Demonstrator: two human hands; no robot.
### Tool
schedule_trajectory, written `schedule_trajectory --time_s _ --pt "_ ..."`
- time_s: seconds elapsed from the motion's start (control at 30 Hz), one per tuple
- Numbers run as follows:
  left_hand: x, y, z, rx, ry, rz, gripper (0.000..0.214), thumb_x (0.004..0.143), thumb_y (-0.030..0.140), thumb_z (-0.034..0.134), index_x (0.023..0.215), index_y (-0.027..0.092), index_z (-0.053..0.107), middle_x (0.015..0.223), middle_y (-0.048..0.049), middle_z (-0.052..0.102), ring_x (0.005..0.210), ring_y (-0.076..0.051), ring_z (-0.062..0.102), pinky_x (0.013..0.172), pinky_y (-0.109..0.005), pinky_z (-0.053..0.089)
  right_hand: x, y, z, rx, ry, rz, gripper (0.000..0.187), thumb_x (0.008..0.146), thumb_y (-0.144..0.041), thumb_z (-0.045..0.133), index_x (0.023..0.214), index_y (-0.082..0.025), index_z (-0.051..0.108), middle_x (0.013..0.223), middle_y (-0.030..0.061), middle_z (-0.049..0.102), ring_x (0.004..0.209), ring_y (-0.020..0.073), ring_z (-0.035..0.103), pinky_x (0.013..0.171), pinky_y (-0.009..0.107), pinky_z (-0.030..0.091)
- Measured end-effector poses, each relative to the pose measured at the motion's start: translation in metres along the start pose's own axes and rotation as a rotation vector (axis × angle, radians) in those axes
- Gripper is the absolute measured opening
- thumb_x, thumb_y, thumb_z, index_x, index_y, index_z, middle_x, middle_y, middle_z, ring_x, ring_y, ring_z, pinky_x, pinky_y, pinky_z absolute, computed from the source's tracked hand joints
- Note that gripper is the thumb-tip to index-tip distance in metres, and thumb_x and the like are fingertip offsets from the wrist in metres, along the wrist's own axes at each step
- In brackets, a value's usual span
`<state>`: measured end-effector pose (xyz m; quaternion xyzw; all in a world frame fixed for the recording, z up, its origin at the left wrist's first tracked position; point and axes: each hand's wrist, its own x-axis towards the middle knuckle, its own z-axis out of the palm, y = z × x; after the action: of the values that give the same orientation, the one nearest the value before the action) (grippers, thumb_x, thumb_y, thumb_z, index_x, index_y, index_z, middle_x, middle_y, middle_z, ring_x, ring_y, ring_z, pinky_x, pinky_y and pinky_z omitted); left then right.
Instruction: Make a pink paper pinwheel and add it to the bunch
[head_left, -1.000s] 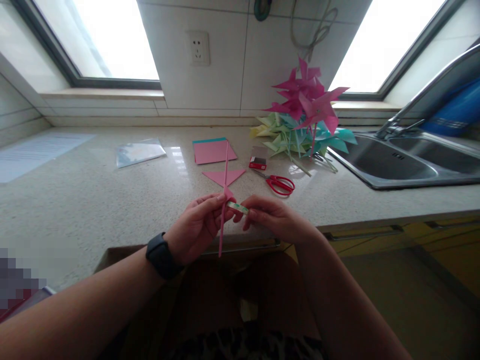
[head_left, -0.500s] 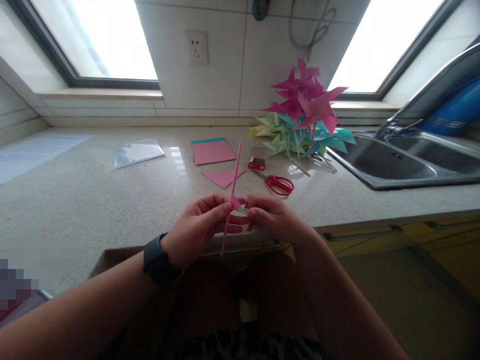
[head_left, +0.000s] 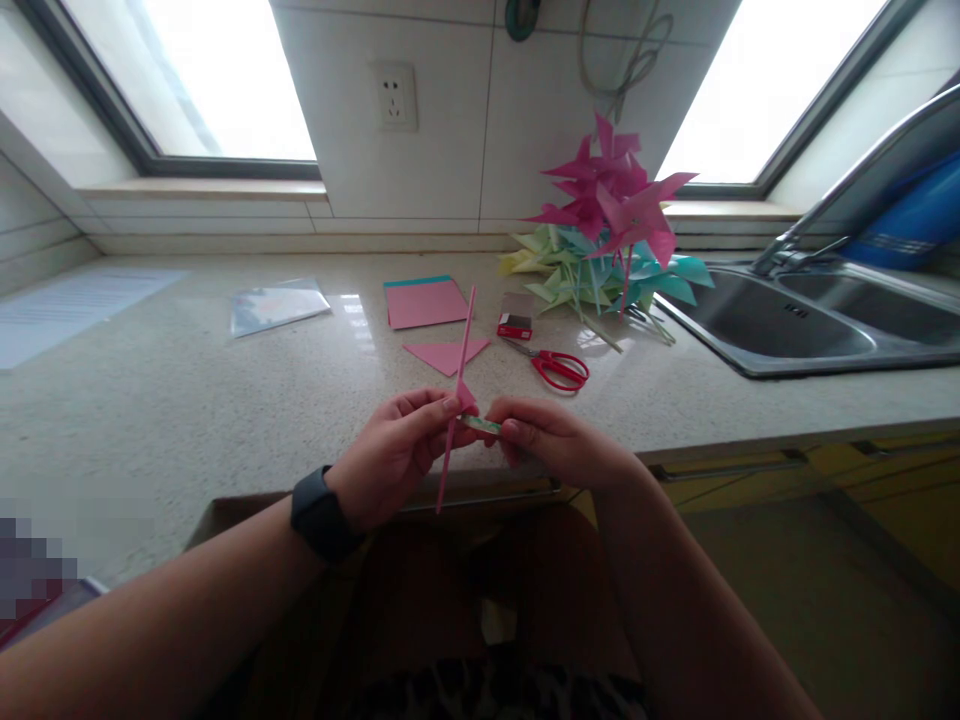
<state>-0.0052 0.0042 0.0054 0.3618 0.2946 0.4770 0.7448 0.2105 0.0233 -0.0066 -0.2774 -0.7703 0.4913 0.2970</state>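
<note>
Left hand (head_left: pixel 397 455): pinched shut, thumb and fingertips clamped on the pink stick (head_left: pixel 459 365) a bit below its middle.
Pink stick: nearly upright, top tipped slightly toward 1 o'clock. The bottom end pokes out under my hand toward 6.
Pink paper bit (head_left: pixel 466 397): a little fold sitting on the stick right at my left fingertips.
Right hand (head_left: pixel 555 440): curled closed, with thumb and forefinger pinching a small green-and-white strip (head_left: pixel 480 424).
Strip: lies roughly flat between my two hands. Its far end points to 9 o'clock and reaches the stick, but I can't tell whether it's actually stuck on.
Watch (head_left: pixel 321 512): dark band on my left wrist.
Where my hands are: just off the near edge of the countertop (head_left: pixel 187 400), in front of me.
Pink triangle (head_left: pixel 442 354): flat on the counter at 12 o'clock from my hands, behind the stick.
Pink paper stack (head_left: pixel 426 302): farther back at 12, just past the triangle.
Red scissors (head_left: pixel 559 368): at 1 o'clock, near the triangle.
Small red box (head_left: pixel 515 322): just behind the scissors.
Pinwheel pile (head_left: pixel 607 230): pink, green and teal ones heaped at 1 o'clock against the wall.
Sink (head_left: pixel 787 320): off at 2 o'clock, beside the pile.
Clear sleeve (head_left: pixel 277 305): at 10 o'clock, well apart from everything else.
</note>
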Motion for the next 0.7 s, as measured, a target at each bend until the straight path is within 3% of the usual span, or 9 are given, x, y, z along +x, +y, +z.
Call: schedule_trajectory --time_s 0.27,0.47,0.6,0.7 --pt "0.0007 0.0024 0.0000 -0.025 -0.007 -0.015 0.012 0.082 0.020 0.078 0.087 0.009 0.074 0.087 -0.0065 0.077 0.078 -0.017 0.076 0.079 -0.022 0.061 -0.0021 0.0000 0.0009 0.030 0.006 0.027 0.026 0.101 -0.040 0.050 0.097 -0.017 0.062 0.071 -0.0028 0.053 0.065 0.0109 0.049 0.062 0.024 0.041" --pt "-0.0024 0.0032 0.0000 0.107 -0.050 0.021 0.014 0.082 0.025 0.079 0.087 0.014 0.072 0.111 -0.0092 0.076 0.078 -0.019 0.077 0.073 -0.026 0.062 0.0002 0.0059 0.0048 0.201 0.075 0.031 0.031 0.099 -0.047 0.053 0.095 -0.018 0.062 0.059 -0.0079 0.041 0.048 0.0078 0.037 0.045 0.020 0.032" --pt "-0.0028 -0.0017 -0.0011 0.248 -0.112 0.114 0.012 0.087 0.027 0.074 0.089 0.015 0.074 0.098 -0.0079 0.078 0.087 -0.019 0.075 0.080 -0.027 0.060 0.0022 0.0073 0.0061 0.182 0.125 0.033 0.031 0.097 -0.047 0.057 0.087 -0.018 0.063 0.056 -0.0081 0.044 0.045 0.0068 0.037 0.042 0.019 0.029" --pt "-0.0017 -0.0038 -0.0008 0.217 -0.079 0.120 0.014 0.084 0.028 0.078 0.088 0.015 0.075 0.088 -0.0065 0.078 0.082 -0.016 0.074 0.083 -0.027 0.058 0.0026 0.0064 0.0064 0.142 0.129 0.052 0.031 0.095 -0.048 0.061 0.087 -0.018 0.064 0.058 -0.0073 0.046 0.046 0.0069 0.040 0.042 0.019 0.030"
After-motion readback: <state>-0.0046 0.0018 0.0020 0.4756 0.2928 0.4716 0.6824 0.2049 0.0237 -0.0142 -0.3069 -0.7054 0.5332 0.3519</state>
